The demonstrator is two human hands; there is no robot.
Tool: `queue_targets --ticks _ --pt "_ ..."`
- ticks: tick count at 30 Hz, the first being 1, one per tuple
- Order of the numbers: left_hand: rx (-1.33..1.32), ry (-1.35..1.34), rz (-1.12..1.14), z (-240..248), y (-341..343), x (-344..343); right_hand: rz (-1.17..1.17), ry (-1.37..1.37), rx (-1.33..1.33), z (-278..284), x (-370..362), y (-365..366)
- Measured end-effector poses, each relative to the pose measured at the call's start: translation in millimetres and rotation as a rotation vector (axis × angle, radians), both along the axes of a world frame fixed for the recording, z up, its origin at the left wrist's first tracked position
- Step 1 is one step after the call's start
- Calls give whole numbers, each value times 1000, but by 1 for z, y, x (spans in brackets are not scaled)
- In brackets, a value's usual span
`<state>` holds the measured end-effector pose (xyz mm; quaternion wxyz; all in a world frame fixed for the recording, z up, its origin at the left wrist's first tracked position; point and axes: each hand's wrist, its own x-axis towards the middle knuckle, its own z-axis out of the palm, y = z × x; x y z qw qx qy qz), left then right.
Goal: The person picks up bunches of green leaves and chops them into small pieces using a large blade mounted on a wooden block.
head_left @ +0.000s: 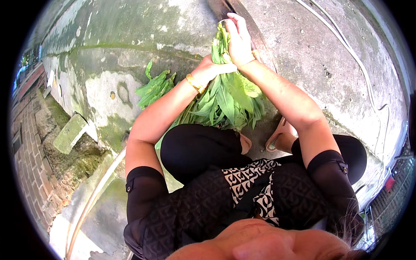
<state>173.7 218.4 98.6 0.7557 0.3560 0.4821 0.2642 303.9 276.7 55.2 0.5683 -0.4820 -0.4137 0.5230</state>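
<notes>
A bundle of long green leaves (226,97) stands in front of my knees, with its leaves fanning down toward my feet and its narrower end pointing away from me. My left hand (215,69) is wrapped round the middle of this bundle, the thumb lying across it. Higher up, my right hand (239,42) grips the narrow end from the right side, its fingertips curled at the top. What lies under its fingers is partly hidden. Left of my left forearm, a second heap of green leaves (156,89) rests on the concrete.
A brown worn board-like strip (260,43) runs behind my right hand. Pale cables (353,50) cross the concrete at right. A long hose or pipe (93,197) curves along the lower left, near a broken block (70,134) and a brick surface (32,160). My sandalled feet (277,138) are close below the leaves.
</notes>
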Motion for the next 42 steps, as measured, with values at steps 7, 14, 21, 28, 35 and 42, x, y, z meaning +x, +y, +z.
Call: queue_targets --ticks 7,14,21,28,35,42 --pt "462 979 -372 -43 86 -9 204 -757 -380 -64 114 -37" --pt "490 1320 -584 -79 97 -5 586 -870 -633 12 134 -90" --pt "548 1376 -628 -94 100 11 487 -1159 -242 170 129 6" --pt "445 1316 -630 -87 114 19 366 -1177 -288 -22 127 -119" --pt "426 1299 -603 -65 107 22 531 -1221 -402 120 138 -22" --pt "384 1285 -563 -85 127 28 450 -1298 -367 60 123 -71"
